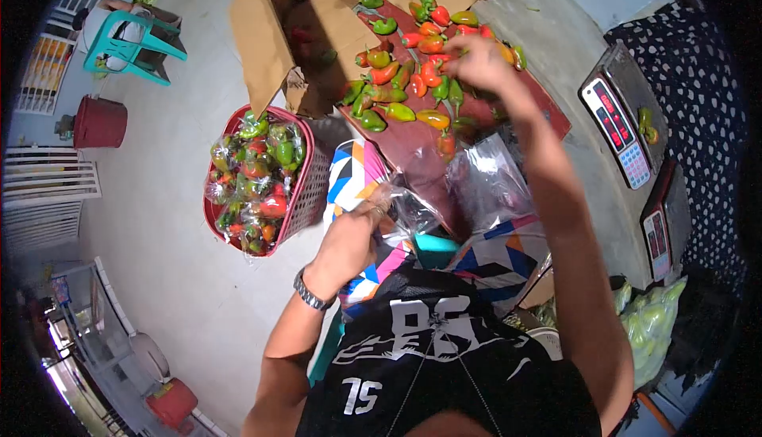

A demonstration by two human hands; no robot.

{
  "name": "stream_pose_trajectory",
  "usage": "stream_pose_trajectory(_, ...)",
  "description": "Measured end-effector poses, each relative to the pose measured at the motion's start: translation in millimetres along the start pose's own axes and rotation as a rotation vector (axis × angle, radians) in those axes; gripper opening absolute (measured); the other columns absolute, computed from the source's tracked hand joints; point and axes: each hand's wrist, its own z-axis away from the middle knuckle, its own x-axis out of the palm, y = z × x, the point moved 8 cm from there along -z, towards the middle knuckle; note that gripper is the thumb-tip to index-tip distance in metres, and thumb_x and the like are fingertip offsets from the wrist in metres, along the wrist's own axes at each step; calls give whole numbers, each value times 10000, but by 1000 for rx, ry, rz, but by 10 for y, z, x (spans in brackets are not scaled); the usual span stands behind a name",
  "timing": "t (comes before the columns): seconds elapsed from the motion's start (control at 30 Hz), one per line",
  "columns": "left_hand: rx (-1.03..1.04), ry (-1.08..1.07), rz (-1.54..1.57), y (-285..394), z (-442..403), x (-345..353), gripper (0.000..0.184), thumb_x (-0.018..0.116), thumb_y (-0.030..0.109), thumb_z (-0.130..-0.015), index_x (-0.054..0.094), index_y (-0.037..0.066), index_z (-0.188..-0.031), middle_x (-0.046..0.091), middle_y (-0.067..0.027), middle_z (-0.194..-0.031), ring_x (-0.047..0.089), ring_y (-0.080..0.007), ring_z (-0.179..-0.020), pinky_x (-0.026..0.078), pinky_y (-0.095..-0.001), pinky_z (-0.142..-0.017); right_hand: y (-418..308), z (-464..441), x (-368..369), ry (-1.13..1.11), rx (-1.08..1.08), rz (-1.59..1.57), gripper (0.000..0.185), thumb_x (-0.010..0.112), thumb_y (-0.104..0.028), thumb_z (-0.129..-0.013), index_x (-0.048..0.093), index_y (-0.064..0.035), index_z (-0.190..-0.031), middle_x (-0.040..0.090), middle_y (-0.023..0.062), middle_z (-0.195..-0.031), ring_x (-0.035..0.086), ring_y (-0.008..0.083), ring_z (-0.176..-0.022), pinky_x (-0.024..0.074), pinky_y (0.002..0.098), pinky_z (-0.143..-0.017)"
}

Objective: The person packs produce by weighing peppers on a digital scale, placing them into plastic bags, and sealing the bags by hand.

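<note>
My left hand (pixel 367 223) is closed on the edge of a clear plastic bag (pixel 417 211), held over my lap. Whether anything lies inside that bag is hard to make out. My right hand (pixel 482 64) reaches over a loose pile of red, orange and green peppers (pixel 389 72) on a dark red board (pixel 413 155). Its fingers are bent down among the peppers and blurred, so I cannot see whether they grip one. More clear plastic bags (pixel 490 183) lie on the near part of the board, below my right forearm.
To the left stands a pink basket (pixel 316 175) of bagged peppers (pixel 258 171). Cardboard (pixel 258 48) rises behind it. Two digital scales (pixel 623 123) (pixel 659 231) are at the right, one with peppers on it. A teal chair (pixel 131 44) and a red bin (pixel 101 122) stand farther left.
</note>
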Motion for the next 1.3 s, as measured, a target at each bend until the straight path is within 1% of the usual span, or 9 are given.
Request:
stream_pose_trajectory(0.07,-20,-6,82,48,22,-37,650,611,-132,-692,621,-10,-1331,546,-247,-1447,646,-388,-1162,576,-432,-902,797,-571,-12,69,240,38,566,814,-292,-741,701,-145,-1275,735,167,-1150,695,324,-1108,546,418,-985)
stream_pose_trajectory(0.13,7,-25,164,24,43,-7,724,585,-159,-704,524,-67,-1420,447,-237,-1547,459,-358,-1419,467,-387,-1115,1140,-928,71,-18,248,275,789,835,-320,-706,575,-220,-1444,643,191,-1352,613,350,-1259,496,413,-1078)
stream_pose_trajectory(0.17,-19,-45,188,3,55,3,711,587,-160,-711,527,-74,-1413,447,-239,-1546,446,-354,-1431,442,-381,-1141,1279,-977,133,-169,382,378,966,869,-370,-687,442,-262,-1546,501,214,-1513,527,373,-1358,464,414,-1122)
stream_pose_trajectory(0.3,-62,-41,239,-10,36,18,708,566,-170,-714,540,-57,-1412,458,-226,-1542,482,-365,-1398,429,-377,-1155,1429,-1289,396,-380,371,501,1083,920,-469,-632,406,-282,-1566,482,211,-1529,473,355,-1414,442,475,-1134)
stream_pose_trajectory(0.6,-40,-59,243,-15,-194,81,688,639,-121,-730,559,-4,-1404,474,-193,-1542,497,-378,-1379,467,-391,-1115,1192,-1278,429,-333,177,486,989,894,-383,-619,465,-258,-1502,584,257,-1359,555,404,-1302,489,462,-1062)
stream_pose_trajectory(0.8,-56,-75,231,8,-251,91,739,633,-137,-704,538,-12,-1427,481,-198,-1529,528,-377,-1343,489,-406,-1090,1414,-1035,-138,96,119,167,931,913,-344,-615,507,-249,-1448,602,250,-1294,589,406,-1228,494,479,-1048)
stream_pose_trajectory(1.0,-55,-103,242,145,-355,134,662,612,-144,-716,579,-33,-1368,512,-205,-1504,547,-386,-1327,505,-389,-1051,2851,-124,-1633,295,254,-56,851,894,-328,-637,558,-227,-1413,714,186,-1115,689,381,-1037,547,461,-944)
stream_pose_trajectory(1.07,-6,-88,208,196,-368,161,693,592,-151,-712,568,-13,-1390,497,-193,-1518,575,-394,-1285,526,-396,-1014,3018,392,-2221,320,466,412,848,875,-365,-660,548,-234,-1430,714,175,-1166,684,377,-1088,542,456,-968)
stream_pose_trajectory(1.3,-17,-102,209,357,-339,250,736,564,-157,-700,550,-3,-1419,470,-162,-1552,608,-406,-1221,542,-415,-975,3989,1403,-3039,148,821,532,999,837,-464,-642,440,-279,-1540,629,192,-1385,595,360,-1294,459,449,-1084)
